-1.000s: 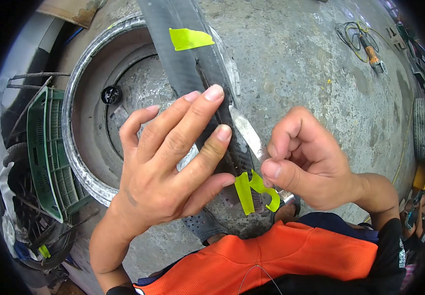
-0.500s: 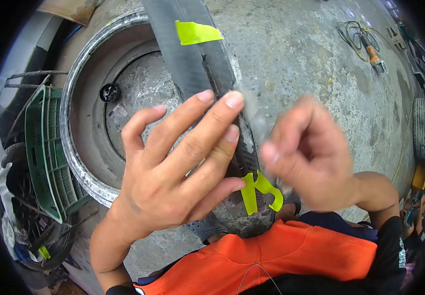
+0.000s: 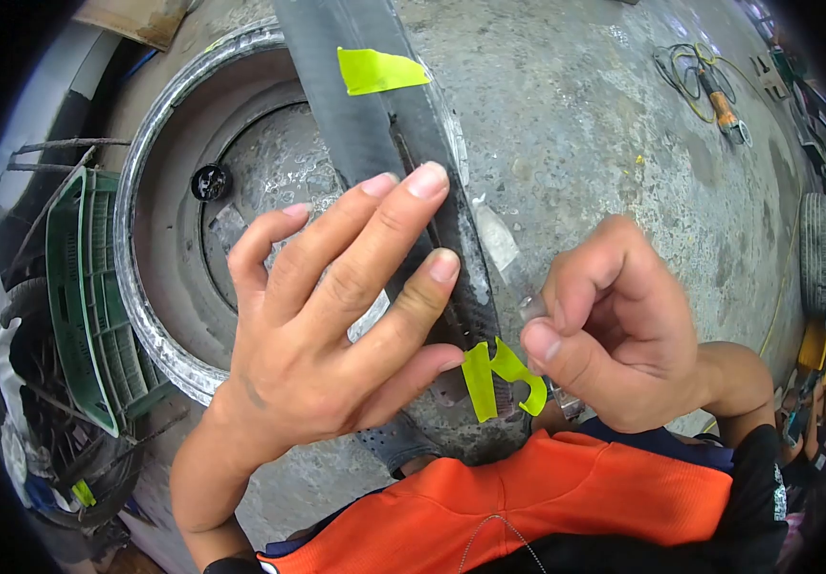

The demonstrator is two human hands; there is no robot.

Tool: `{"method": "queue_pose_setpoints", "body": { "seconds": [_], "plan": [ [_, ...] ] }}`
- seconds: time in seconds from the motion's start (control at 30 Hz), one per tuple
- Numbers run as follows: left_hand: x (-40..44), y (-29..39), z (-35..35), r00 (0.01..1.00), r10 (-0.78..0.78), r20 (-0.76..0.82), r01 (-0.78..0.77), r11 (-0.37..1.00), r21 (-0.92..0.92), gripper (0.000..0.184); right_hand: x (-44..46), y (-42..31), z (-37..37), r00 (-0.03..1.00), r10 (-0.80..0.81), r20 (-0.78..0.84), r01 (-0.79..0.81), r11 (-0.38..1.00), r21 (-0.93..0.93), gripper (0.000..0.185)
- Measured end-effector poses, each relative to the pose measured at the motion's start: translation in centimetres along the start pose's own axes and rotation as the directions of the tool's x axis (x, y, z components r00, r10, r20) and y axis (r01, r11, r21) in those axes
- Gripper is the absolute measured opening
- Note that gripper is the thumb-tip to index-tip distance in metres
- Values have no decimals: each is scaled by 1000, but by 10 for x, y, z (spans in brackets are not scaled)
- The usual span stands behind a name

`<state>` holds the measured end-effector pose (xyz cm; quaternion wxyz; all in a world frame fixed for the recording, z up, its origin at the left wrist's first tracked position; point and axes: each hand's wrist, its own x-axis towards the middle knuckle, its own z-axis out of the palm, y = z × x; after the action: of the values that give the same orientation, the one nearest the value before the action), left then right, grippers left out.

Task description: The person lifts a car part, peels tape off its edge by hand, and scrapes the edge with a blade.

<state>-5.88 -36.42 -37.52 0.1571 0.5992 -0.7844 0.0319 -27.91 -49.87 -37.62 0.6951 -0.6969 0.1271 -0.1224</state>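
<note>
A dark grey panel (image 3: pixel 336 86) with a narrow slot runs down the middle of the view. Yellow-green tape (image 3: pixel 379 72) crosses its upper part, and more tape (image 3: pixel 480 383) hangs at the lower end. My left hand (image 3: pixel 346 316) lies over the panel with its fingers spread and fingertips near the slot. To the right, my right hand (image 3: pixel 618 325) pinches a thin, partly clear strip (image 3: pixel 497 237) between thumb and forefinger. The strip's whitish far end is just right of the panel's edge.
Beneath the panel stands a large round rim (image 3: pixel 135 287) with a small black cup (image 3: pixel 211 182) inside. A green crate (image 3: pixel 97 306) is at the left. An orange power tool (image 3: pixel 722 105) with a cable lies at the upper right, and a tyre (image 3: pixel 814 253) is at the far right.
My right hand has shifted slightly right with the strip, whose whitish end has moved away from the panel's edge. My left hand and the panel moved right, then partly back.
</note>
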Motion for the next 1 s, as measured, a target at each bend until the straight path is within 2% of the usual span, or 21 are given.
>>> {"method": "queue_pose_setpoints", "body": {
  "seconds": [0.33, 0.53, 0.63, 0.73, 0.83, 0.93, 1.0],
  "plan": [
    [1, 2, -2, 1000, -15, 5, 15, 1000, -2, 57, 4, -4, 0, 999, -35, 14, 37, 988, -150, 25],
    [1, 1, -3, 1000, -17, 4, 18, 1000, -12, 57, 6, -8, 3, 998, 47, -43, -49, 998, -31, 24],
    [2, 2, -4, 1000, -20, 19, 20, 1000, -11, 56, 11, -17, 0, 995, 100, -13, -100, 995, 11, 24],
    [2, 2, -4, 1000, -14, 11, 14, 1000, -14, 55, 16, -26, -3, 975, 222, 19, -222, 975, -19, 24],
    [2, 4, -5, 1000, -9, 30, 9, 1000, -4, 53, 17, -27, -4, 962, 268, 58, -272, 959, 78, 25],
    [3, 7, -4, 1000, -20, 21, 20, 1000, 2, 52, 16, -20, 1, 974, 227, 29, -227, 949, 217, 25],
    [4, 8, -4, 1000, -22, 20, 22, 1000, 5, 52, 12, -10, 4, 973, 228, 17, -216, 888, 406, 24]
  ]
}}
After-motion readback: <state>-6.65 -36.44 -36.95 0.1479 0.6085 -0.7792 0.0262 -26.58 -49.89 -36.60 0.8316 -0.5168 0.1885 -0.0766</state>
